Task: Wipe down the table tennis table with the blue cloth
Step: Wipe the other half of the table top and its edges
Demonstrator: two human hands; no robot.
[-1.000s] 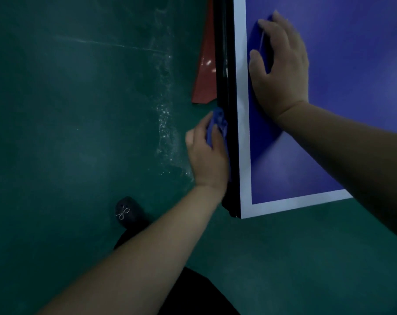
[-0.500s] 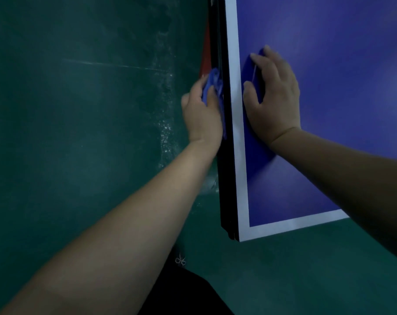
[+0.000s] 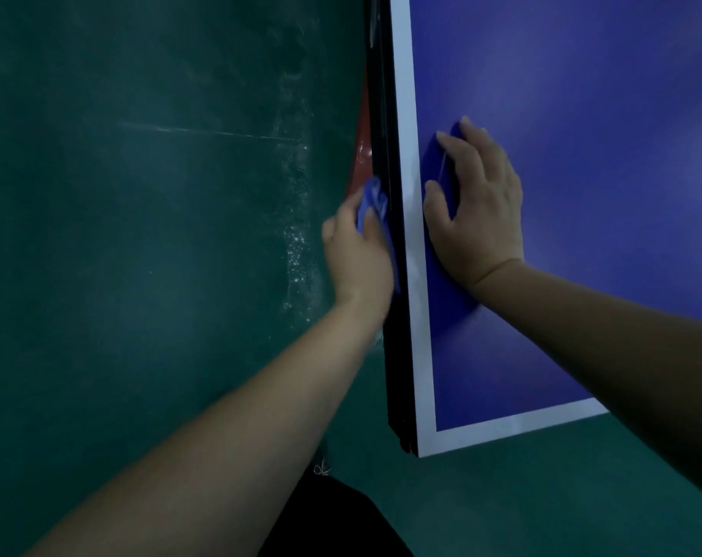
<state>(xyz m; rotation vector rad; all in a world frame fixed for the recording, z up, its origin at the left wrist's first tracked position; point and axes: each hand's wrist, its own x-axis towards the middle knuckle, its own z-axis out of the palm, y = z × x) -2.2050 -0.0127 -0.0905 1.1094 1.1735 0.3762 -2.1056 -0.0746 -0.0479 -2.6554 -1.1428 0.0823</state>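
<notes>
My left hand (image 3: 357,251) grasps the blue cloth (image 3: 371,203) against the bench (image 3: 582,154) side edge; my right hand (image 3: 478,211) rests flat, released, on the bench top.

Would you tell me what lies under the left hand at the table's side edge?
The blue cloth bunches under the left hand, pressed against the table's black side edge. The edge strip beneath the cloth is covered.
</notes>
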